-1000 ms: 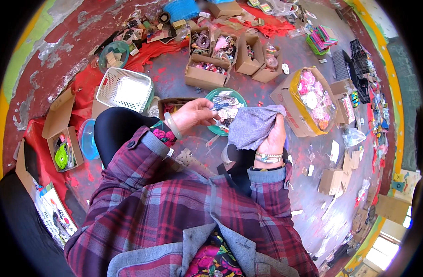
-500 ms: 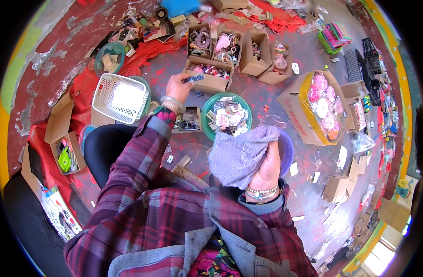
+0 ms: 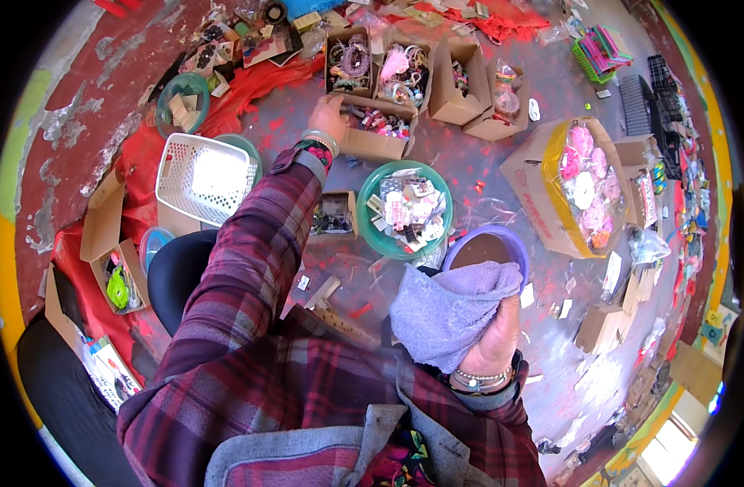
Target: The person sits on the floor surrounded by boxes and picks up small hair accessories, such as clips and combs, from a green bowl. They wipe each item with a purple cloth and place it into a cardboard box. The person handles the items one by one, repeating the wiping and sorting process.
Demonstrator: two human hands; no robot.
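My left hand (image 3: pixel 329 118) reaches forward to the left end of a low cardboard box (image 3: pixel 373 146) of small colourful hair ties (image 3: pixel 392 123). Its fingers are largely hidden at the box edge, so what they hold, if anything, does not show. A greyish-purple towel (image 3: pixel 441 312) is gripped in my right hand (image 3: pixel 495 337), its folds spread over the fingers. The towel hangs just in front of a purple bucket (image 3: pixel 514 237) with brownish liquid inside, overlapping its near rim. Left of the bucket stands a green basin (image 3: pixel 446 203) of small carded items (image 3: pixel 408 207).
Behind the low box stand cardboard boxes of headbands (image 3: pixel 354 58) and trinkets. A white plastic basket (image 3: pixel 173 174) is at left, beside a red cloth (image 3: pixel 140 174). To the right, a large carton (image 3: pixel 538 191) holds pink and white flowers (image 3: pixel 584 183). Paper scraps litter the floor.
My left hand has moved forward and right to the low box; the small dark blue patterned piece it held no longer shows. My right hand has shifted the towel right and down, uncovering more of the bucket.
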